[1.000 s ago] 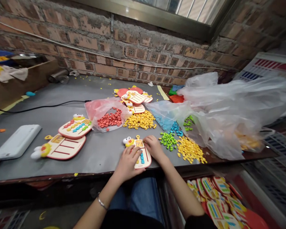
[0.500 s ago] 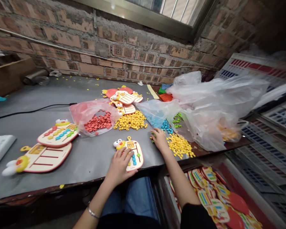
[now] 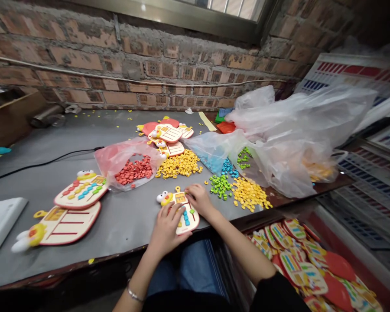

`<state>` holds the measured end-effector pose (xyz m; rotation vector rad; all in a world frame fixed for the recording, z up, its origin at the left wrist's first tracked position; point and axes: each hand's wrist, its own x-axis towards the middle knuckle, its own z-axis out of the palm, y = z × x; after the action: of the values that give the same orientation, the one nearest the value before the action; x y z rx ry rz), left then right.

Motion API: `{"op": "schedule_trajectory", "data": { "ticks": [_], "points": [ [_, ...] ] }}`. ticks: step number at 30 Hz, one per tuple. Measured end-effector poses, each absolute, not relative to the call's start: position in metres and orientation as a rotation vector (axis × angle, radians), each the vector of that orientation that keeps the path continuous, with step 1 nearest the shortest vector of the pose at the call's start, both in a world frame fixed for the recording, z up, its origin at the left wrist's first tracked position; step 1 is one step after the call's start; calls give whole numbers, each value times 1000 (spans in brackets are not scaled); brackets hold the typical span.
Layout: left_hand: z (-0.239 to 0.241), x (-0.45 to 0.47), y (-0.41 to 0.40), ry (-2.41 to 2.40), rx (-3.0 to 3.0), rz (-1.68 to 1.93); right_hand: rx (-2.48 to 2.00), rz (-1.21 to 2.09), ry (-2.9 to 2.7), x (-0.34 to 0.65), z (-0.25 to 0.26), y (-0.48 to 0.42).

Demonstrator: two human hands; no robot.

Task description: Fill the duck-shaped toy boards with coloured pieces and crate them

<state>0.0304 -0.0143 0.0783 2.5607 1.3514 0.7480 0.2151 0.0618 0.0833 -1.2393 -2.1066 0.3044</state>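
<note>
My left hand [image 3: 168,226] grips a cream toy board [image 3: 195,222] with a red rim and a duck-like head with bulging white eyes, near the table's front edge. Its fingers lie over the board's left part and hide some beads. Blue beads [image 3: 186,218] and one green bead [image 3: 192,211] sit in its slots. At the upper right of the board, my right hand [image 3: 199,200] has its fingers pinched on a small green bead, mostly hidden by the fingertips. To the right lies a pile of green beads [image 3: 220,185], beside yellow beads [image 3: 251,193].
Red beads [image 3: 134,170] spill from a pink bag [image 3: 112,156]; more yellow beads [image 3: 178,164] lie beside them. Other toy boards [image 3: 73,223] are at left, with several stacked behind. Plastic bags [image 3: 299,117] crowd the right. A crate of boards [image 3: 305,260] stands below right.
My right hand has moved left from the green bead pile to the upper part of the toy board, uncovering the pile. My left hand stays on the board. The view has shifted slightly.
</note>
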Motion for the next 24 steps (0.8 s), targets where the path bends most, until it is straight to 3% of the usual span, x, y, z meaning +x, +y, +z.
{"op": "schedule_trajectory", "data": {
  "ticks": [11, 18, 24],
  "points": [
    [79, 31, -13, 1342, 2556, 762, -1306, 260, -2202, 225, 82, 44],
    [80, 31, -14, 1360, 2545, 731, -1202, 438, -2010, 239, 98, 46],
    [81, 31, -15, 1358, 2547, 729, -1624, 32, -1866, 292, 94, 83]
  ]
}}
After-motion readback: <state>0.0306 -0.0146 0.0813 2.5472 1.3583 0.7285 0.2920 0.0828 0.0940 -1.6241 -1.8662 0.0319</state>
